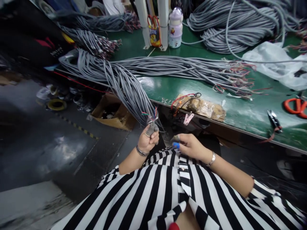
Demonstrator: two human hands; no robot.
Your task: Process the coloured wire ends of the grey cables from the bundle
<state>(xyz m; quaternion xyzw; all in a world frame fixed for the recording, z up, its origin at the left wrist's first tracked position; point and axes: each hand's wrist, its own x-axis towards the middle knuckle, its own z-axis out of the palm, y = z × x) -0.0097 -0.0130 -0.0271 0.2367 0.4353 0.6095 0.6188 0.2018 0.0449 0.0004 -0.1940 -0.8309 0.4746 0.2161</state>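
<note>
My left hand (148, 138) is closed in a pinch on the end of a grey cable (152, 125), whose stripped coloured wires fan out just above my fingers. That cable belongs to a thick bundle of grey cables (124, 83) hanging off the left edge of the green table (242, 111). My right hand (189, 145) hovers a little to the right, below the table edge, fingers curled together, with blue and grey covers on the fingertips. Whether it holds anything I cannot make out. Both wrists carry bracelets.
Long grey cable bundles (182, 65) lie across the table, coils (240, 25) at the back. Orange-handled scissors (296, 107), small black cutters (274, 119), a taped pad with wires (203, 107), a white plastic bag (278, 62) and a bottle (175, 28) sit there. A cardboard box (112, 111) stands on the floor.
</note>
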